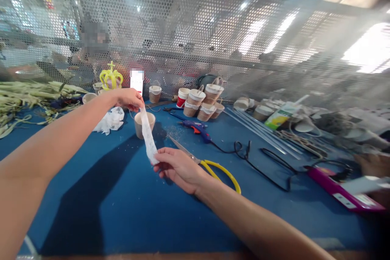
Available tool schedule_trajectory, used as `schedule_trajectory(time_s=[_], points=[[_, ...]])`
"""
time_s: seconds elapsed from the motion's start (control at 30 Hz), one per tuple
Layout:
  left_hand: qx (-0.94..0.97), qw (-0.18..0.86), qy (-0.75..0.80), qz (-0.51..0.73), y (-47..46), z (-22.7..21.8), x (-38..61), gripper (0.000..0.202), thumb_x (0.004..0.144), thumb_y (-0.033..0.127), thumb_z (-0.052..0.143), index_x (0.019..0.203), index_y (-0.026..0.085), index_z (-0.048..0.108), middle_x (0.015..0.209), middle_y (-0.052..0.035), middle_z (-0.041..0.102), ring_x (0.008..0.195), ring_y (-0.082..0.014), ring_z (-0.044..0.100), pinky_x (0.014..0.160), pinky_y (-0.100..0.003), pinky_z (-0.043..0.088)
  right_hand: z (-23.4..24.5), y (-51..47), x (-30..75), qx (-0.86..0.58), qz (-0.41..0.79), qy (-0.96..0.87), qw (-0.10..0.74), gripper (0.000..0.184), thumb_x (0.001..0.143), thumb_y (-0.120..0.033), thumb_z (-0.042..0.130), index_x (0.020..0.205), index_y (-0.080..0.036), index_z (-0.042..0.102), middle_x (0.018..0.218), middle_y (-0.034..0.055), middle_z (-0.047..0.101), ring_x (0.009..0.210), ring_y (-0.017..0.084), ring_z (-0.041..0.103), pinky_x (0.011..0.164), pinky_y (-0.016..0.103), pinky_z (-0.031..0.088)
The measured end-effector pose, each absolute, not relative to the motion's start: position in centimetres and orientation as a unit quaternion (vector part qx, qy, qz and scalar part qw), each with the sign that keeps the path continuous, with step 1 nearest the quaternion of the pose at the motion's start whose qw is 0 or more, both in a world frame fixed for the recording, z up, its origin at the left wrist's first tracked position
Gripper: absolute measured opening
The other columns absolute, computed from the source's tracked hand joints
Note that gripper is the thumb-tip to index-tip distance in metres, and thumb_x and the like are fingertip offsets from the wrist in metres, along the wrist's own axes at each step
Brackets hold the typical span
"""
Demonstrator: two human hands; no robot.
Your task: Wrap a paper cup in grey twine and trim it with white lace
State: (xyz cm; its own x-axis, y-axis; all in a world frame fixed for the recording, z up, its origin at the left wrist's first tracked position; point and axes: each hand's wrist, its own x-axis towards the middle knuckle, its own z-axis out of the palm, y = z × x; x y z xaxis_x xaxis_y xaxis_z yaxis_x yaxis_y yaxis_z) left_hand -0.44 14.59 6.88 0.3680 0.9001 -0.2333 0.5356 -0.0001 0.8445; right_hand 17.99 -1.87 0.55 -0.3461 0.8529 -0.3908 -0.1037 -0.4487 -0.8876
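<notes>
A strip of white lace ribbon (148, 134) is stretched between my two hands. My left hand (129, 98) pinches its upper end, and my right hand (175, 166) pinches the lower end between thumb and fingers. Behind the strip stands a brown paper cup (139, 125) on the blue table, partly covered by the ribbon. Scissors with yellow handles (210, 165) lie just past my right hand, which hides part of them. A crumpled heap of white lace (112, 121) rests beyond my left forearm.
Several trimmed cups (205, 110) are stacked at the back. A blue glue gun (196, 128) trails a black cord toward a purple power strip (338, 189). Clear glue sticks (265, 132) lie at right, dried stalks (33, 95) at left. A perforated metal screen (183, 20) bounds the table.
</notes>
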Motion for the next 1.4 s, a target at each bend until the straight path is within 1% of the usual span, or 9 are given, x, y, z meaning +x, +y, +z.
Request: schedule_trajectory(time_s=[0.2,0.37,0.53,0.77,0.87,1.1,1.23,1.3,1.4], points=[[0.649,0.496,0.546,0.187,16.0,7.6,-0.9,0.008,0.051,0.011,0.067,0.048,0.014,0.06,0.044,0.0005,0.056,0.043,-0.0092,0.051,0.047,-0.019,0.04,0.7,-1.6,17.6,-0.415,0.75,-0.369,0.358,0.007,0.068,-0.018,0.059,0.066,-0.013,0.055,0.06,-0.0011,0.058,0.052,0.007,0.051,0.048,0.02,0.037],[0.62,0.524,0.563,0.157,17.3,6.5,-0.9,0.01,0.051,0.011,0.067,0.045,0.013,0.059,0.036,-0.0014,0.052,0.037,-0.0099,0.047,0.042,-0.02,0.037,0.2,-1.6,17.3,-0.403,0.766,-0.35,0.359,0.007,0.066,-0.018,0.061,0.065,-0.013,0.055,0.058,-0.0017,0.056,0.05,0.006,0.05,0.047,0.019,0.036],[0.589,0.562,0.56,0.157,17.8,5.0,-1.0,0.009,0.052,0.012,0.067,0.047,0.013,0.06,0.041,-0.0051,0.057,0.042,-0.0127,0.052,0.043,-0.021,0.039,-0.3,-1.3,17.3,-0.406,0.763,-0.342,0.368,0.01,0.063,-0.016,0.064,0.064,-0.014,0.054,0.055,-0.0031,0.056,0.047,0.005,0.048,0.046,0.018,0.035],[0.565,0.59,0.538,0.207,18.0,5.1,-2.1,0.013,0.053,0.011,0.071,0.051,0.015,0.058,0.044,-0.0003,0.059,0.042,-0.0096,0.052,0.046,-0.02,0.04,-0.2,-1.4,17.1,-0.403,0.766,-0.348,0.361,0.016,0.061,-0.022,0.069,0.065,-0.013,0.056,0.056,-0.003,0.056,0.048,0.005,0.048,0.047,0.018,0.035],[0.559,0.594,0.537,0.216,17.8,4.8,-2.5,0.015,0.052,0.011,0.073,0.054,0.014,0.058,0.046,-0.0004,0.059,0.042,-0.0096,0.052,0.046,-0.02,0.041,-0.4,-1.6,17.0,-0.414,0.761,-0.351,0.355,0.018,0.062,-0.024,0.07,0.064,-0.014,0.054,0.055,-0.0032,0.056,0.048,0.005,0.048,0.046,0.018,0.035],[0.55,0.596,0.532,0.245,16.5,2.8,-2.6,0.021,0.052,0.016,0.077,0.062,0.012,0.058,0.051,-0.0007,0.06,0.045,-0.0096,0.055,0.048,-0.021,0.042,-0.9,-1.6,16.7,-0.464,0.735,-0.362,0.337,0.015,0.067,-0.021,0.066,0.062,-0.015,0.053,0.054,-0.0033,0.054,0.045,0.005,0.047,0.044,0.018,0.033],[0.533,0.582,0.543,0.286,15.6,2.3,-2.4,0.025,0.057,0.024,0.076,0.068,0.013,0.056,0.055,0.0001,0.06,0.048,-0.0103,0.056,0.049,-0.021,0.042,-1.1,-1.5,16.5,-0.477,0.724,-0.367,0.337,0.014,0.071,-0.021,0.063,0.062,-0.015,0.053,0.055,-0.0028,0.054,0.046,0.005,0.047,0.045,0.018,0.033],[0.518,0.557,0.565,0.32,14.8,1.9,-2.4,0.027,0.063,0.032,0.072,0.071,0.015,0.052,0.053,0.0021,0.058,0.045,-0.0096,0.055,0.046,-0.02,0.04,-1.2,-1.4,16.5,-0.48,0.721,-0.369,0.337,0.014,0.073,-0.02,0.061,0.063,-0.014,0.053,0.056,-0.0026,0.054,0.046,0.005,0.047,0.045,0.018,0.033],[0.49,0.517,0.596,0.372,12.5,1.0,-2.6,0.034,0.072,0.047,0.06,0.07,0.016,0.047,0.05,0.0054,0.053,0.038,-0.0069,0.048,0.041,-0.018,0.034,-1.3,-1.4,16.7,-0.483,0.717,-0.372,0.338,0.013,0.074,-0.018,0.059,0.063,-0.014,0.053,0.056,-0.0026,0.053,0.046,0.005,0.047,0.045,0.019,0.033]])
